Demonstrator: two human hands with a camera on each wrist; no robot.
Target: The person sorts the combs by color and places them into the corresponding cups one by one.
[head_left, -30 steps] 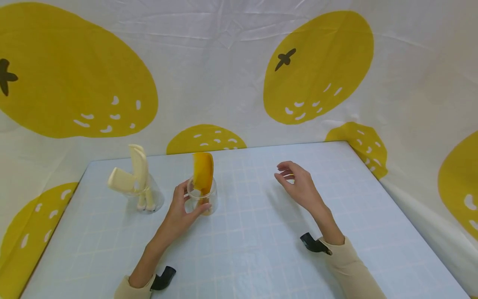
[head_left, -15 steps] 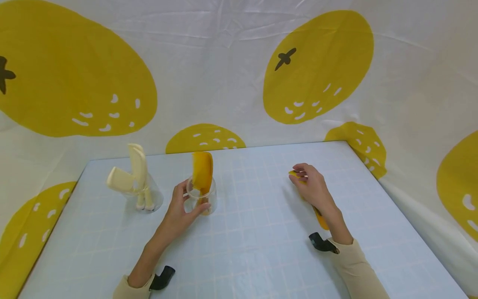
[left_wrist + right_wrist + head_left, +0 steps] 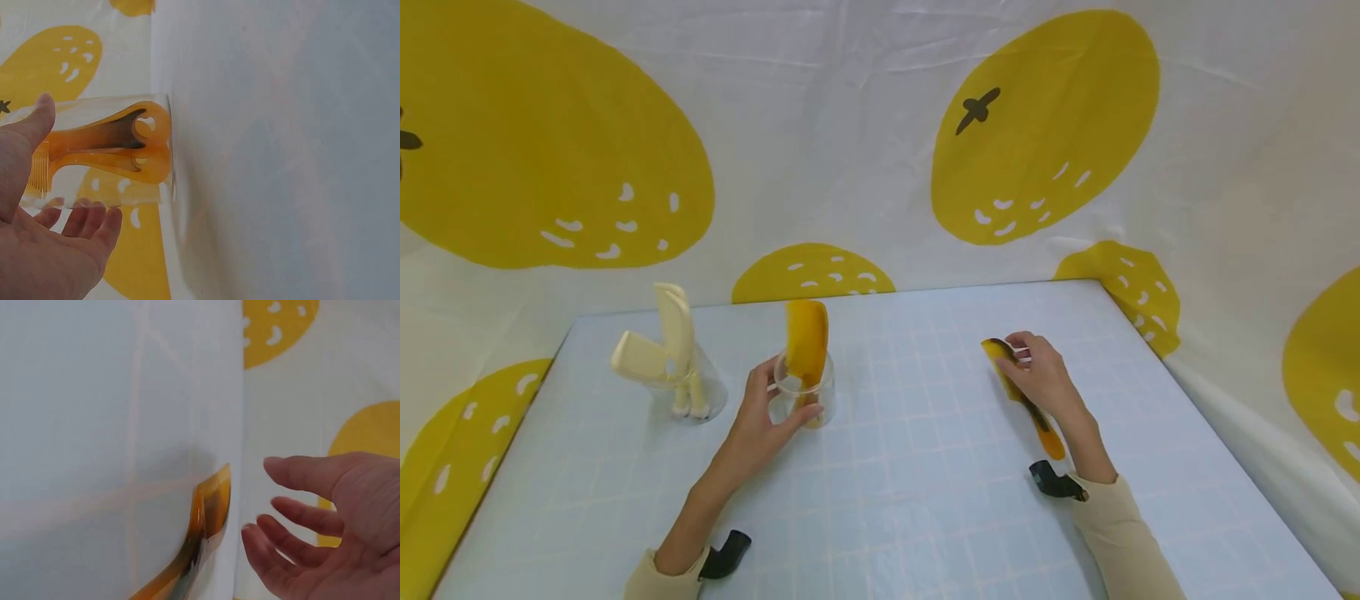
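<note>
In the head view my left hand (image 3: 763, 421) grips a clear glass cup (image 3: 827, 400), thumb on one side and fingers on the other. An amber comb (image 3: 807, 337) stands in it, teeth end up. The left wrist view shows the rounded handle end (image 3: 150, 147) inside the glass; whether it is one handle with a reflection or two, I cannot tell. My right hand (image 3: 1041, 375) hovers over a second amber comb (image 3: 1048, 437) on the table, covering its middle in the head view. In the right wrist view, this comb (image 3: 209, 509) lies apart from the loosely bent fingers (image 3: 300, 550).
Left of the held glass stands another clear glass cup (image 3: 715, 396). Two cream-coloured, flat-headed tools (image 3: 676, 329) lean in it, handles down. A pale blue checked cloth covers the table (image 3: 895, 483). A white curtain (image 3: 820, 150) with yellow fruit print hangs behind.
My right hand has moved right and slightly toward me, and the amber comb beneath it has come into sight. My left hand still holds the glass in the same place.
</note>
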